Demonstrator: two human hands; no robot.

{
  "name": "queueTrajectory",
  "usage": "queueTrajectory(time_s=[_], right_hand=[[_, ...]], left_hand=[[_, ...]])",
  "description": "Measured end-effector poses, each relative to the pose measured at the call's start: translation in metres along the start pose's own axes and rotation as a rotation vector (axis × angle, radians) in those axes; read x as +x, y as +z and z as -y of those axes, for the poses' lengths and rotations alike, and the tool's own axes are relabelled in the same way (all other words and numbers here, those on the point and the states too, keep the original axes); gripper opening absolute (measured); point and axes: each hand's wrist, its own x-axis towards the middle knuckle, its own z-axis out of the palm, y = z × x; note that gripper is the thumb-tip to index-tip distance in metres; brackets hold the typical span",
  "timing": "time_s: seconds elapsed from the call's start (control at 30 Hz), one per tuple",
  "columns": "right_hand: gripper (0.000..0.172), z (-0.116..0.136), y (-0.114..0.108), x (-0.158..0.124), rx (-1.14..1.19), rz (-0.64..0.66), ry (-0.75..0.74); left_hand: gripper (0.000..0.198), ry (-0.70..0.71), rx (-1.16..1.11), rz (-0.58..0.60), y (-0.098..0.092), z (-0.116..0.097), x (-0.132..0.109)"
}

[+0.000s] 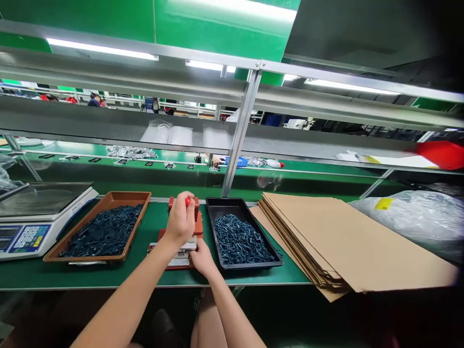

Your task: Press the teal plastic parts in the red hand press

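Observation:
In the middle of the bench stands a small orange-red hand press (199, 224) with a metal fixture (180, 261) at its front. My left hand (180, 220) is wrapped around the press's lever handle, whose red knob (187, 201) shows at the fingers. Lower down, my right hand (201, 257) rests at the right side of the fixture with its fingers bent inward. Whatever those fingertips hold is too small or hidden. Right of the press, a black tray (222, 203) carries many small dark parts (241, 240). A brown tray (126, 195) with flat dark pieces (105, 231) lies to the left.
A weighing scale (32, 232) sits at the far left. Stacked cardboard sheets (337, 237) take up the right side, with a clear plastic bag (416, 217) beyond. A metal post (241, 130) and a shelf (181, 149) with plastic bags rise behind the press.

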Motion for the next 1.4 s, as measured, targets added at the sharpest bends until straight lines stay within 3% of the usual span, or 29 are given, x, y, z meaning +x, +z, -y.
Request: queueTrajectory(time_s=[0.1, 0.2, 0.27, 0.33, 0.4, 0.43, 0.5, 0.6, 0.7, 0.8, 0.87, 1.0, 1.07, 1.17, 1.27, 1.33, 1.4], right_hand=[[0.032, 0.001, 0.007, -0.006, -0.044, -0.023, -0.090], [0.034, 0.004, 0.011, -0.008, -0.028, 0.030, -0.098], [0.032, 0.003, 0.012, -0.007, -0.009, 0.046, -0.045], [0.032, -0.001, 0.013, -0.005, 0.005, 0.037, -0.031], [0.036, -0.003, 0.015, -0.004, 0.011, 0.019, -0.086], [0.039, -0.003, 0.016, -0.004, 0.005, 0.009, -0.119], [0.046, -0.002, 0.018, -0.005, -0.024, -0.009, -0.155], [0.046, 0.001, 0.020, -0.005, -0.073, -0.026, -0.127], [0.043, 0.002, 0.020, -0.004, -0.071, -0.008, -0.105], [0.044, -0.001, 0.018, -0.004, -0.056, 0.018, -0.101], [0.044, -0.002, 0.018, -0.004, -0.070, 0.017, -0.097], [0.040, -0.002, 0.021, -0.003, -0.084, -0.003, -0.086], [0.035, 0.001, 0.023, -0.001, -0.088, -0.014, -0.060], [0.030, 0.007, 0.024, 0.003, -0.091, -0.041, -0.045], [0.030, 0.011, 0.019, -0.005, -0.075, -0.140, -0.072], [0.025, 0.013, 0.015, -0.025, -0.064, -0.168, -0.084], [0.023, 0.015, 0.018, -0.057, -0.012, -0.122, -0.073]], left_hand=[[0.031, -0.166, -0.023, 0.148, 0.003, 0.003, 0.047], [0.040, -0.168, -0.021, 0.204, -0.002, 0.013, 0.057], [0.046, -0.079, 0.053, 0.088, -0.011, 0.025, 0.033], [0.048, -0.005, 0.154, -0.069, -0.022, 0.046, -0.009], [0.048, -0.025, 0.265, -0.169, -0.033, 0.076, -0.054], [0.048, -0.065, 0.321, -0.148, -0.038, 0.092, -0.074], [0.043, -0.165, 0.388, 0.041, -0.046, 0.119, -0.103], [0.030, -0.343, 0.381, 0.341, -0.051, 0.142, -0.119], [0.037, -0.485, 0.378, 0.377, -0.053, 0.148, -0.115], [0.032, -0.500, 0.317, 0.399, -0.055, 0.151, -0.112], [0.028, -0.529, 0.212, 0.314, -0.056, 0.156, -0.114], [0.046, -0.713, -0.252, -0.131, -0.055, 0.171, -0.123], [0.051, -0.741, -0.390, -0.241, -0.055, 0.177, -0.126], [0.048, -0.705, -0.355, -0.252, -0.055, 0.174, -0.131], [0.053, -0.586, -0.103, -0.356, -0.055, 0.151, -0.149], [0.057, -0.455, 0.075, -0.431, -0.053, 0.126, -0.177], [0.058, -0.415, 0.081, -0.393, -0.051, 0.097, -0.218]])
